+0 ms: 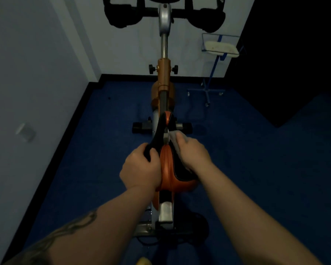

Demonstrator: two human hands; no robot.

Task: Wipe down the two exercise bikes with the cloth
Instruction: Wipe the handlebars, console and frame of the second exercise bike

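Two bare hands work at the saddle (170,169) of an orange and silver exercise bike (163,77) in a dim room with a blue floor (256,159), seen from the head camera looking down along the bike's length. The left hand (141,169) grips the saddle's left edge, thumb hooked over the black rim and fingers curled around the side, with the palm against the orange shell. The right hand (193,152) holds a grey cloth (175,142) bunched under its curled fingers and presses it against the right side of the saddle, near the narrow front end; part of the cloth pokes out ahead of the knuckles. Both forearms reach in from the bottom of the picture, the left one bearing a dark tattoo. Beyond the saddle the bike's frame rises to a chrome post and black handlebars (164,14) close to the pale wall (36,64) at the top of the view. To the right of the bike, well apart from it, stands a blue wheeled stand (214,73) with a wire basket holding something pale. A black skirting line runs where wall meets floor.
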